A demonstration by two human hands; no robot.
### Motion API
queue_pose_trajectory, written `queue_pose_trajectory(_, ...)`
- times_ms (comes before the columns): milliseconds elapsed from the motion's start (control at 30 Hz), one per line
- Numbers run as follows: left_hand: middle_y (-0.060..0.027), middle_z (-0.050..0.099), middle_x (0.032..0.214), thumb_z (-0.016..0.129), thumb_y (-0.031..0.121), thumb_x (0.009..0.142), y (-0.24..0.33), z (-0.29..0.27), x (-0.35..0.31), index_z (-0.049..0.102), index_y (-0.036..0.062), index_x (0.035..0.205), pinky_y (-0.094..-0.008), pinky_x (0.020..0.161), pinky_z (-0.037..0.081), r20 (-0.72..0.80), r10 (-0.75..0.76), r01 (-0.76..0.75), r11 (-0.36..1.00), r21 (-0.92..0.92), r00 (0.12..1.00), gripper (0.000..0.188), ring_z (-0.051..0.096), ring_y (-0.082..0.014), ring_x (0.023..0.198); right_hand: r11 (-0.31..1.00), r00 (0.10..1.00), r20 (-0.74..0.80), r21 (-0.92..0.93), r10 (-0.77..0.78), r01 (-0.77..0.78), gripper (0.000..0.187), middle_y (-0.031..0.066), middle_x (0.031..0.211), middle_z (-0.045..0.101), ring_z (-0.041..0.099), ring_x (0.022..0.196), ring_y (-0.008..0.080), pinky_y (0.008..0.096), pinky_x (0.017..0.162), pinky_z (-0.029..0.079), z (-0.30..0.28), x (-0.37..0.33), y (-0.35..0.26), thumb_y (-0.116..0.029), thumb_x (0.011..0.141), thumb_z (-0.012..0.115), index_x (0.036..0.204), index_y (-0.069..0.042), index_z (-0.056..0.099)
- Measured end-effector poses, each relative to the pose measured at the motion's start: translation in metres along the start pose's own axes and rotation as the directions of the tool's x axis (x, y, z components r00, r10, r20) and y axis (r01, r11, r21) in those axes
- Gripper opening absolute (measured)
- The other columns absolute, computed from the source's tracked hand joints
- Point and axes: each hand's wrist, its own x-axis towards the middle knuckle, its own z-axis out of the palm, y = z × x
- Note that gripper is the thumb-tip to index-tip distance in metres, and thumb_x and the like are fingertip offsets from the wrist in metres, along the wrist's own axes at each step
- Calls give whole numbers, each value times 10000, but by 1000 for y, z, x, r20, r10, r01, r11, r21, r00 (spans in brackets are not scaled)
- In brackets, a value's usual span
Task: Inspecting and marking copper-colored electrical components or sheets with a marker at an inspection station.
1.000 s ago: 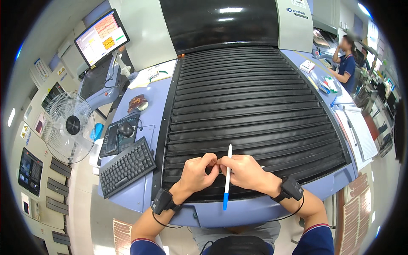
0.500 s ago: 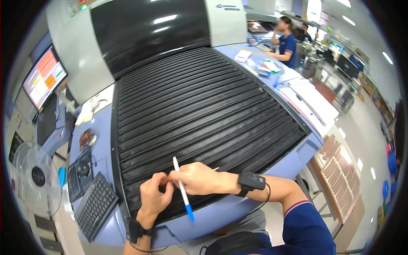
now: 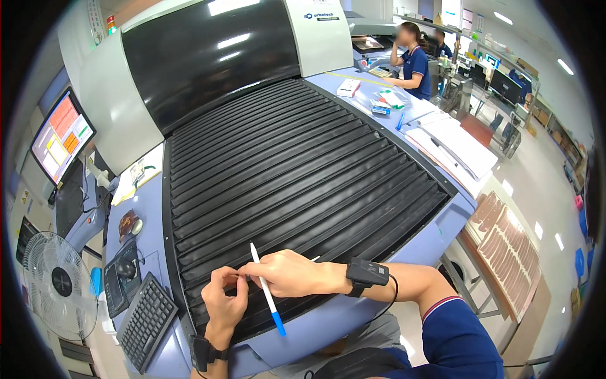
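Over the near end of a black ribbed bellows cover (image 3: 297, 177), my two hands meet at the fingertips. A white pen with a blue end (image 3: 267, 294) slants across my right hand (image 3: 291, 273), which grips it between the fingers, blue end toward me. The thumb and index finger of my left hand (image 3: 224, 302) curl into a pinch against the right fingertips. Whatever lies in that pinch is too small to make out. Beyond my right hand, a short thin white tip (image 3: 315, 258) shows; I cannot tell what it belongs to.
On the left are a keyboard (image 3: 147, 323), a mouse (image 3: 128, 270), a monitor (image 3: 62, 136) and a fan (image 3: 61, 284). Papers (image 3: 464, 148) and a small box (image 3: 348, 88) lie along the right ledge. A brown striped panel (image 3: 508, 256) rests lower right. A seated person (image 3: 413, 63) is beyond.
The view has shifted slightly, with the machine appearing a little lower and to the left. My hands stay together at the fingertips, and the pen remains in the right one.
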Motion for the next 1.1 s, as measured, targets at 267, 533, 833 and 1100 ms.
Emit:
queue_pose_trajectory(267,-97,692,692,768,1,783,-8,1,-2,635,30,887,-294,568,542,-16,50,-50,998,26,999,172,708,-210,604,999,999,10,2,47,-47,227,135,750,680,687,702,354,443,598,543,0,3,-6,-54,820,681,1040,-43,627)
queue_pose_trajectory(533,-95,703,735,742,-18,781,-1,-3,0,653,23,886,-291,583,562,54,152,-156,985,75,987,144,714,-200,627,999,999,-18,-2,51,-51,361,85,758,685,705,708,298,386,632,575,2,1,-6,-37,792,729,1149,-61,679)
queue_pose_trajectory(833,-76,717,758,762,-45,768,1,-1,-1,645,7,880,-267,580,556,63,158,-161,986,51,985,170,722,-181,639,998,998,6,-11,58,-58,239,131,749,683,689,699,338,428,603,554,-5,3,-6,-7,794,675,1028,-42,643)
queue_pose_trajectory(1100,-83,712,741,772,-24,771,-2,-13,10,656,27,850,-281,579,564,49,221,-227,955,191,974,149,722,-191,633,998,999,-31,-57,15,-16,328,91,760,694,687,697,311,415,631,556,-10,5,-4,8,774,669,1097,-39,641)
